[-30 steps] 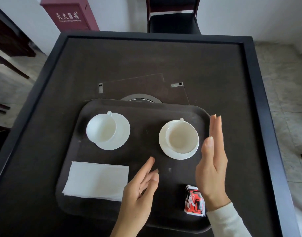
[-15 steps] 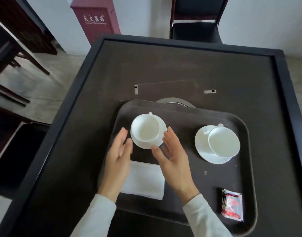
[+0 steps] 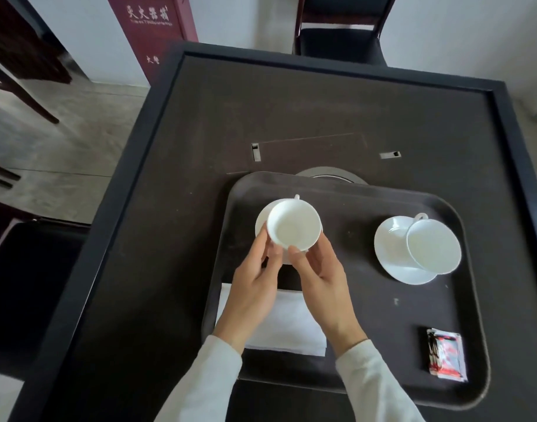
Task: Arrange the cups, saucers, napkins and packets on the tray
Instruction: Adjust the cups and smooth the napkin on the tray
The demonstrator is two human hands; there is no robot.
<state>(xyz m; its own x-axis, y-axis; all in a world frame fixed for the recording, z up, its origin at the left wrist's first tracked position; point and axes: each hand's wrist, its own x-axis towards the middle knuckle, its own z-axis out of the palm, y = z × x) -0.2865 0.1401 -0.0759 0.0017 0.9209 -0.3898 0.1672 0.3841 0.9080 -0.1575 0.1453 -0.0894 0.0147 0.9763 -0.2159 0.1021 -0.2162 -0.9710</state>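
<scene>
A dark tray (image 3: pixel 367 190) lies on the table. On its left side a white cup (image 3: pixel 293 228) sits on a saucer (image 3: pixel 261 222). My left hand (image 3: pixel 253 287) grips the left side of the cup and saucer, and my right hand (image 3: pixel 322 281) grips the right side. Whether the set is lifted off the tray I cannot tell. A second white cup (image 3: pixel 433 246) rests off-centre on its saucer (image 3: pixel 392 248) at the right. A white napkin (image 3: pixel 287 327) lies under my wrists. Red packets (image 3: pixel 445 354) lie in the tray's near right corner.
The dark table (image 3: pixel 291 117) has a raised black rim and a round fitting (image 3: pixel 331 175) partly under the tray's far edge. A black chair (image 3: pixel 340 25) stands at the far side. A red stand (image 3: pixel 151 28) and wooden furniture are at the left.
Both hands moved from the right cup to the left one and closed on the cup and saucer. The view shifted left.
</scene>
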